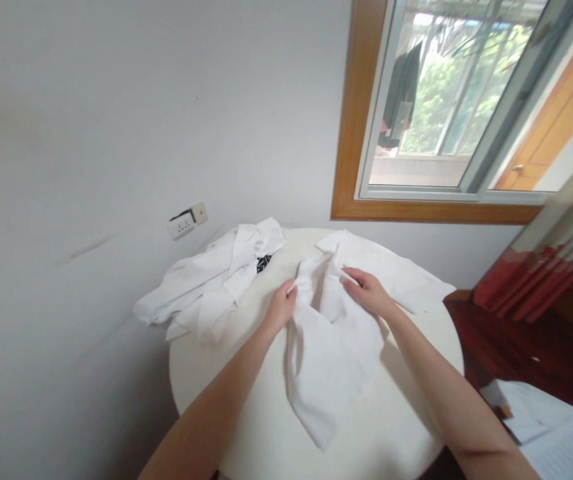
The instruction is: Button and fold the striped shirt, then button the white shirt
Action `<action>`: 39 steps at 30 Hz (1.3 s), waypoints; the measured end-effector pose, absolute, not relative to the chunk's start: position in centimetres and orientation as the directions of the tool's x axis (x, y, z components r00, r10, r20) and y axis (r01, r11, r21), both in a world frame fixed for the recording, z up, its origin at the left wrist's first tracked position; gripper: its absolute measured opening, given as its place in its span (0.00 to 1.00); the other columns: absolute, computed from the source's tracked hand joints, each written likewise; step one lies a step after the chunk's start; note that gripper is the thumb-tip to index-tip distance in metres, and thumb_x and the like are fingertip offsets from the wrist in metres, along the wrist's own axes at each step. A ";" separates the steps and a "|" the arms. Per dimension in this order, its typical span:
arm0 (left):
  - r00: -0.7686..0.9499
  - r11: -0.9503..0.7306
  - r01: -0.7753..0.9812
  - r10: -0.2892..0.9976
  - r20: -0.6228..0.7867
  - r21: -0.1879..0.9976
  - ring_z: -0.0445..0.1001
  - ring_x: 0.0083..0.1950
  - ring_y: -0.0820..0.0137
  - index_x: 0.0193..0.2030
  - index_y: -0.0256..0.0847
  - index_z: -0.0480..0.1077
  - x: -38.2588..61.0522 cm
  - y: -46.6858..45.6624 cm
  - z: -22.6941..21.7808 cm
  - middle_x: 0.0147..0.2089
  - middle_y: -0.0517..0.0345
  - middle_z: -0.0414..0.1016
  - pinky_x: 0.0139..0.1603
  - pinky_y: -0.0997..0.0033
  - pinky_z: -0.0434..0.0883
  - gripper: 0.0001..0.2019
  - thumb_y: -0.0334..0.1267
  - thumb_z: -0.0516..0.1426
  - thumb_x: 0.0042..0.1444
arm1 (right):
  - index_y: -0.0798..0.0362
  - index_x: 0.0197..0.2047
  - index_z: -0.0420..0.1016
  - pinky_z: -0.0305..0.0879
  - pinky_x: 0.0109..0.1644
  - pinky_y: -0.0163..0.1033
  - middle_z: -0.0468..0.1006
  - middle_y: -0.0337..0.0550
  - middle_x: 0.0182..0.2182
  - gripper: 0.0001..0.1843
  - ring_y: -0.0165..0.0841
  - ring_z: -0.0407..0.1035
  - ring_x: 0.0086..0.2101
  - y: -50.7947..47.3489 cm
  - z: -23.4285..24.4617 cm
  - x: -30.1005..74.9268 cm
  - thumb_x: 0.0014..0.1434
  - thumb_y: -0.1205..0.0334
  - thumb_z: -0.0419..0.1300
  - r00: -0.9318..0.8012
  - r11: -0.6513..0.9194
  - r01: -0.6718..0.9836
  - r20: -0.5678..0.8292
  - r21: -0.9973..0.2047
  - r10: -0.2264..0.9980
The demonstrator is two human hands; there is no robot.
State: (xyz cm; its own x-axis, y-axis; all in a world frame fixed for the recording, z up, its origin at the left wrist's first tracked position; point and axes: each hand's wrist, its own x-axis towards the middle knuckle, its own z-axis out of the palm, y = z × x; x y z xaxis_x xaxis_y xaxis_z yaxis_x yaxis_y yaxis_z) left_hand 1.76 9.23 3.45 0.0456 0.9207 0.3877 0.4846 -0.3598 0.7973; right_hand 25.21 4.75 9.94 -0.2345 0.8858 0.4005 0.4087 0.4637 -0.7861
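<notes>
A white garment [336,347] hangs between my two hands over the round table, its lower end resting on the tabletop. My left hand [281,305] pinches its left upper edge. On the other side, my right hand [366,291] grips the right upper edge, thumb and fingers closed on the fabric. The cloth sags into a fold between them; its exact kind is unclear. Just behind and right of my right hand lies a flat white cloth [401,270]. Left of my left hand is a loose heap of white clothes [211,273] with a small black patterned piece [263,263] at its edge.
The round white table [191,373] stands against the wall, near a socket [181,226]. A wood-framed window [344,153] is above to the right, with a red and cream curtain [521,277] beside it. White papers or cloth [541,407] lie at the lower right.
</notes>
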 end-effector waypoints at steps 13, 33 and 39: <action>0.086 -0.155 0.972 0.935 0.345 0.179 0.70 0.49 0.53 0.57 0.39 0.63 -4.2 7.2 5.8 0.49 0.39 0.69 0.47 0.57 0.67 0.28 0.27 0.56 0.46 | 0.53 0.53 0.69 0.63 0.37 0.38 0.76 0.50 0.39 0.26 0.38 0.71 0.36 4.6 9.2 34.3 0.51 0.55 0.60 0.148 -0.148 0.958 -0.015 -0.245 0.989; 0.469 -0.537 0.441 0.821 0.325 0.719 0.71 0.47 0.68 0.54 0.41 0.68 4.2 7.1 1.7 0.47 0.52 0.74 0.53 0.63 0.68 0.25 0.23 0.50 0.49 | 0.57 0.36 0.75 0.61 0.37 0.37 0.75 0.54 0.36 0.27 0.39 0.69 0.37 4.1 5.8 20.4 0.57 0.40 0.50 -0.198 0.217 0.959 0.116 -0.183 0.973; 0.553 -0.319 0.116 0.807 0.205 0.941 0.72 0.50 0.69 0.66 0.45 0.49 4.6 5.8 3.2 0.53 0.50 0.72 0.51 0.66 0.68 0.33 0.25 0.49 0.52 | 0.56 0.29 0.72 0.58 0.32 0.34 0.75 0.45 0.26 0.16 0.32 0.67 0.28 5.2 6.4 22.7 0.54 0.50 0.57 -0.208 0.223 0.870 0.081 -0.439 0.975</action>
State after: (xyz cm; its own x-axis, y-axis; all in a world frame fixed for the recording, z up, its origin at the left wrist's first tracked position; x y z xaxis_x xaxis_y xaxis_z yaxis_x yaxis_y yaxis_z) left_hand 4.58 5.84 3.20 0.5532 0.8074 0.2053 0.1159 -0.3186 0.9408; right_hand 22.73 5.17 6.41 -0.2085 0.9746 0.0813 0.8704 0.2228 -0.4390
